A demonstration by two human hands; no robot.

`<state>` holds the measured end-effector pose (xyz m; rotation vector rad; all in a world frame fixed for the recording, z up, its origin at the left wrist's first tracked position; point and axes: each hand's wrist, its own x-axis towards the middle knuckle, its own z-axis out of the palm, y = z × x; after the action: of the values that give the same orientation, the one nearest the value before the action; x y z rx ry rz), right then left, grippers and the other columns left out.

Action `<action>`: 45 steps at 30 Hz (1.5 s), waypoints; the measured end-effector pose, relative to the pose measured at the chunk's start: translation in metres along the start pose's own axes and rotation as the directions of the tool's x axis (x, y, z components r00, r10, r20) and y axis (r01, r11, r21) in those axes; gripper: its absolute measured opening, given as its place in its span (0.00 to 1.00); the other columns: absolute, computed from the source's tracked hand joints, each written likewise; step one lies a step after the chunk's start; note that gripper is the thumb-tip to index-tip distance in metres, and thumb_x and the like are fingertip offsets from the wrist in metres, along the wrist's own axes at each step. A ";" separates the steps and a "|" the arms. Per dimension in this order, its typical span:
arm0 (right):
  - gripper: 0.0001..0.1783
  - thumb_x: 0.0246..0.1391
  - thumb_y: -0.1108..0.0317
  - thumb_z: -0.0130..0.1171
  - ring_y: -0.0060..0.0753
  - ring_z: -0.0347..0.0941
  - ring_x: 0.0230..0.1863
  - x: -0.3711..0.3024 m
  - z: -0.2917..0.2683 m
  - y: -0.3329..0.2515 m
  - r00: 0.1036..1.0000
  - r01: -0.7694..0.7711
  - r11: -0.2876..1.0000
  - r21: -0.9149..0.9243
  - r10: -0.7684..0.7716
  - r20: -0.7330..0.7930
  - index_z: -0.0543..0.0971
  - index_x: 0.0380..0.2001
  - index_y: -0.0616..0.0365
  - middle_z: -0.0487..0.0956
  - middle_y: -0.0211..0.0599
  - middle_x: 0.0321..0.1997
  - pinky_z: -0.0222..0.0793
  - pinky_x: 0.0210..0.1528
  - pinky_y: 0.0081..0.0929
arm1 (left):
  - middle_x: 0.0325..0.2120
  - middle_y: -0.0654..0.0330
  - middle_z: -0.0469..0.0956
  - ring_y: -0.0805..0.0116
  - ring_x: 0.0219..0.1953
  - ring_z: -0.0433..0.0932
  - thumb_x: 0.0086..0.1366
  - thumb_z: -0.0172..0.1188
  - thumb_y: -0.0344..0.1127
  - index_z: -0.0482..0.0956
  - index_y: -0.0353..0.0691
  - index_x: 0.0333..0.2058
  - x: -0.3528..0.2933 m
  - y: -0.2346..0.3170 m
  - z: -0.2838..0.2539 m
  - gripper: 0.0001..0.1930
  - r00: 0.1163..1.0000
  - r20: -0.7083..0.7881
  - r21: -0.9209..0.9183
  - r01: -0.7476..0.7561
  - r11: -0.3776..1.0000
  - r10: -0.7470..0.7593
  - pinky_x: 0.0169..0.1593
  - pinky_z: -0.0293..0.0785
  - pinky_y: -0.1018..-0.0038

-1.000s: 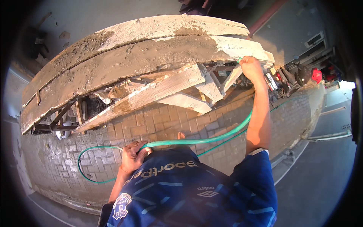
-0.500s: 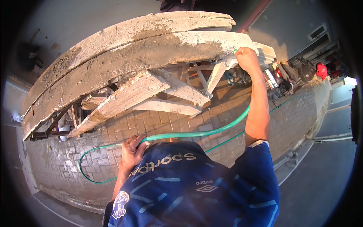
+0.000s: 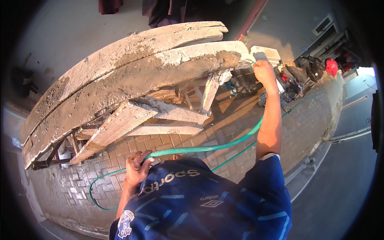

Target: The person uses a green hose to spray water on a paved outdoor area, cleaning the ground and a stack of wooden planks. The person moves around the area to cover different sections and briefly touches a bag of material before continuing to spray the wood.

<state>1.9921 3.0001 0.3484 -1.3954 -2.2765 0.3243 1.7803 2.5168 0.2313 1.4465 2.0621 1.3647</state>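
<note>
A green hose (image 3: 196,149) runs between my hands, sagging in a shallow curve in front of me. My left hand (image 3: 137,167), low and close to my body, is closed round one length of it. Further out, my right hand (image 3: 265,73) grips the hose near its end, beside the right tip of a long curved arch form (image 3: 132,86). This form looks coated with plaster or cement; much of its near band is dark and wet, while patches near the right end stay pale. Any water stream is too faint to make out.
Wooden struts (image 3: 114,126) prop the arch above a wet brick-paved floor (image 3: 224,160). More hose (image 3: 94,188) loops on the floor at left. Clutter and a red object (image 3: 331,67) lie at right. A person's dark clothing (image 3: 164,12) shows beyond the arch.
The dark wet area has spread toward the arch's right end. My view has shifted, bringing more of the person's clothing beyond the arch into sight. Both hands keep hold of the hose.
</note>
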 end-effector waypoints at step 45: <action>0.18 0.41 0.64 0.51 0.56 0.76 0.47 0.135 0.017 0.060 0.984 -0.154 0.988 0.032 0.156 -0.090 0.82 0.33 0.63 0.79 0.59 0.40 0.69 0.51 0.41 | 0.23 0.49 0.78 0.56 0.23 0.78 0.56 0.67 0.33 0.81 0.33 0.37 0.064 0.048 0.038 0.12 0.997 0.062 0.069 -0.046 0.997 0.042 0.27 0.72 0.70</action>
<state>1.9785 3.1480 0.3424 -1.5466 -2.0885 0.3291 1.8040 2.5938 0.2683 1.5514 2.0706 1.2604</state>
